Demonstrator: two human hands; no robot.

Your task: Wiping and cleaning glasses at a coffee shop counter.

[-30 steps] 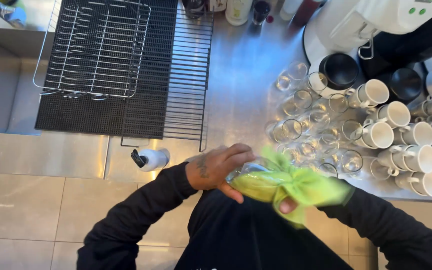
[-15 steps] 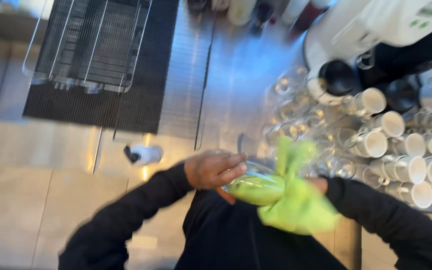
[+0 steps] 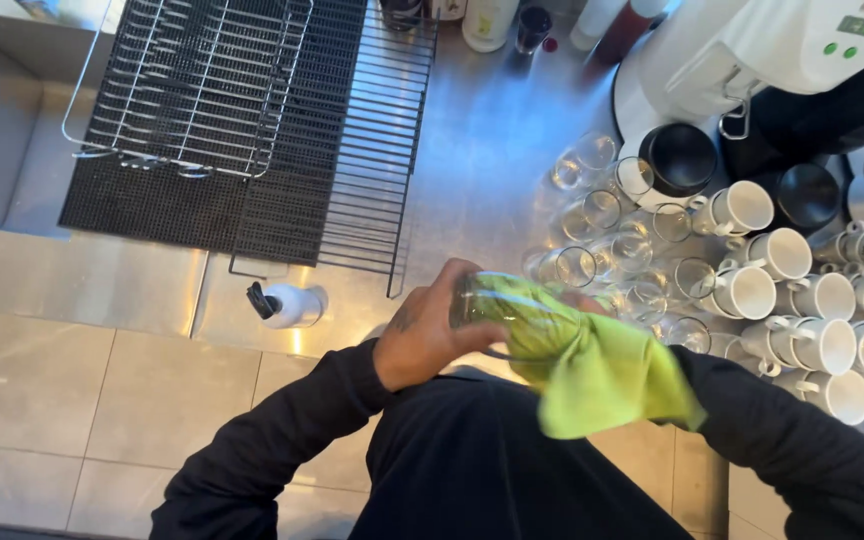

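The clear glass [image 3: 512, 315] is held up in front of the person's body, just at the near edge of the steel counter [image 3: 482, 150]. The left hand [image 3: 422, 335] is wrapped tight around the glass from the 9 o'clock side. The right hand is hidden under the green cloth [image 3: 602, 375], which is pushed into the glass and hangs off it toward 4 o'clock, so I cannot tell how its fingers sit. A moment ago the cloth stood up in a bunch above the glass; now it lies flatter and lower, and the glass has tipped more on its side, so the wiping looks to be going on. Behind the glass, toward 1 o'clock, stand more clear glasses [image 3: 602, 215], about ten, though they overlap and are hard to count. At 3 o'clock are white cups [image 3: 817, 295], about ten in view. At 1 o'clock is one white machine [image 3: 752, 50] with two black pots [image 3: 682, 160] under it. At 11 o'clock lies one black mat [image 3: 182, 200] with two wire racks [image 3: 202, 90] on it. At 9 o'clock is one small white bottle [image 3: 287, 305].
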